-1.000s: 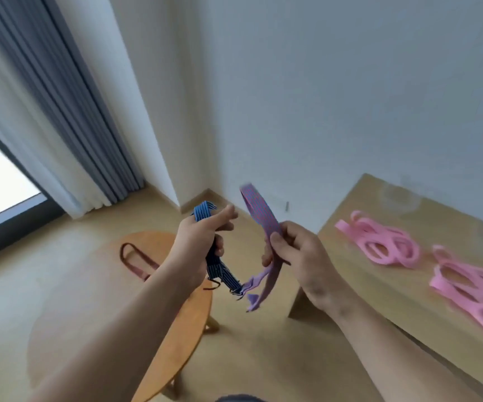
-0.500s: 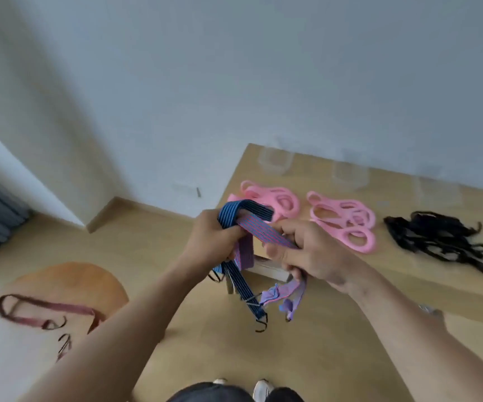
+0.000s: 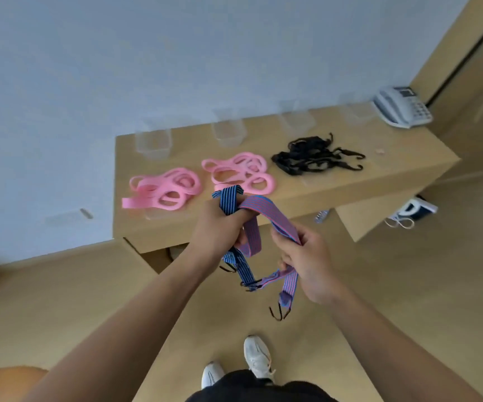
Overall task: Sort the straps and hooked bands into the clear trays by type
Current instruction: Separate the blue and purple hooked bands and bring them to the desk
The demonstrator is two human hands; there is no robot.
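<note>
Both curled, left hand (image 3: pixel 214 230), right hand (image 3: pixel 307 262), gripping hooked bands (image 3: pixel 256 205)

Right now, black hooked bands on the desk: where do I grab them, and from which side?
Probably best to pinch the dense tangled middle of the black hooked bands from straight above. The pile lies flat on the desk, and its hooks splay out to the right, so a grab from that side would likely snag.
</note>
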